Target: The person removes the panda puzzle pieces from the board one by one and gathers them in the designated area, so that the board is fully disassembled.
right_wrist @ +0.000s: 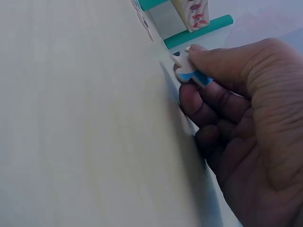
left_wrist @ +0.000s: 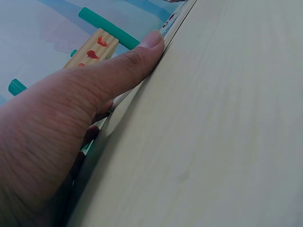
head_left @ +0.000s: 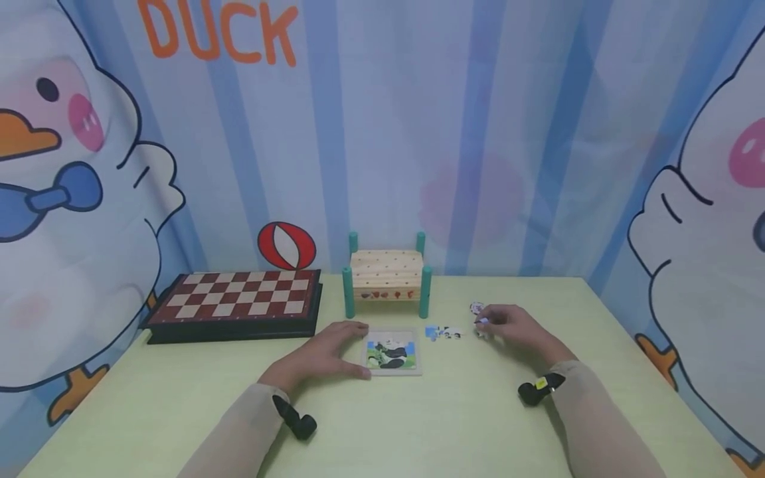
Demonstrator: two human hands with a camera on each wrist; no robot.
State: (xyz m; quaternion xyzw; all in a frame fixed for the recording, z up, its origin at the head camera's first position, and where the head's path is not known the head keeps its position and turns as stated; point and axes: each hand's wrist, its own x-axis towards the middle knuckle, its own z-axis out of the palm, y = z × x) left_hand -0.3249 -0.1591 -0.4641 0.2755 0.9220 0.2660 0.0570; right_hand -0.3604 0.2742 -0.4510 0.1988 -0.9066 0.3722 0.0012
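Pinched between thumb and curled fingers of the right hand (head_left: 514, 328): a small jigsaw piece (right_wrist: 189, 71), white and blue, just above the pale green table (head_left: 418, 425), right of the puzzle tray (head_left: 392, 353). Probably light, stiff and thin, with smooth faces and knobbed edges, so best taken by its edges (flat on the table, likely hard to lift). Left hand (head_left: 325, 355) flat and relaxed against the tray's left edge, thumb pressing its rim; loose pieces (head_left: 443, 332) between tray and right hand; wooden toy bench (head_left: 386, 275) with teal posts and folding chessboard (head_left: 236, 302) behind.
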